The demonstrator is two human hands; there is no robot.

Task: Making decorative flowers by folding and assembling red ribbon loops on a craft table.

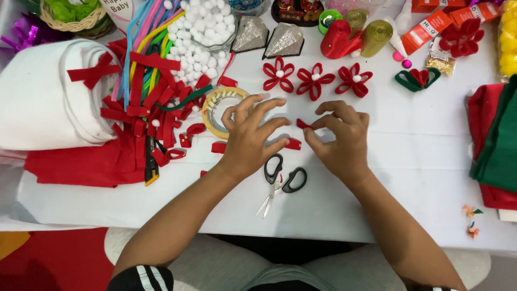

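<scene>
Closest in, black-handled scissors (280,180) lie shut on the white bench (420,140), just below both wrists. Above them the left hand (249,139) hovers with its fingers spread and curled, grip apart and holding nothing, the fingertips (263,100) near a roll of tape (221,110) lying flat just beside the thumb. The right hand (342,141) has its grip pinched together on a small red ribbon piece (302,124), thumb and forefinger clamped on it between the two hands, just above the bench. Another red ribbon loop (293,144) rests on the bench under the left fingers. Off to the left sits a heap of red ribbon strips (145,116), spilling over red felt (86,164) and against a fat roll of white fabric (46,102). Further back, three finished red ribbon flowers (315,80) with white centres stand in a row, a green and red bow (417,78) to their right. At the far edge: a bowl of white pompoms (199,29), coloured pipe cleaners (142,29), two glittery silver diamond shapes (266,37) and spools of red and gold ribbon (355,35)
</scene>
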